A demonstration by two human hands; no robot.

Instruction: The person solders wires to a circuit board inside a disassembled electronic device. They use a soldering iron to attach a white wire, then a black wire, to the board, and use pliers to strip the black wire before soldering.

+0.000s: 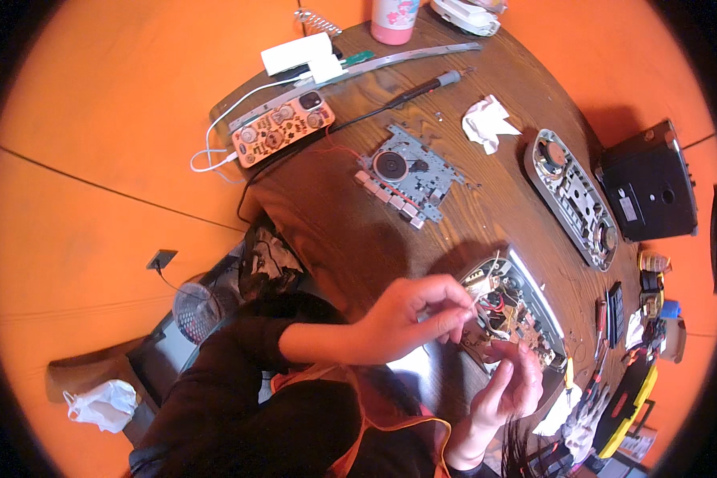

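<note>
My left hand (418, 319) is closed in a pinch at its fingertips, where a thin whitish wire (487, 285) rises away from them. Below and to its right, my right hand (508, 386) has its thumb and fingers curled together; whatever may be between them is too small to make out. Both hands are over the near side of an opened radio-cassette housing (546, 299) with a brown circuit board (526, 325) and coloured wires inside. My fingers hide part of its near edge.
A cassette mechanism (410, 171) lies farther left, a speaker panel (570, 199) to the right. Behind them are a soldering iron (422, 89), a crumpled tissue (490, 123) and a patterned phone (283, 129) on a cable. Tools, including a red-handled screwdriver (601, 319), crowd the right side.
</note>
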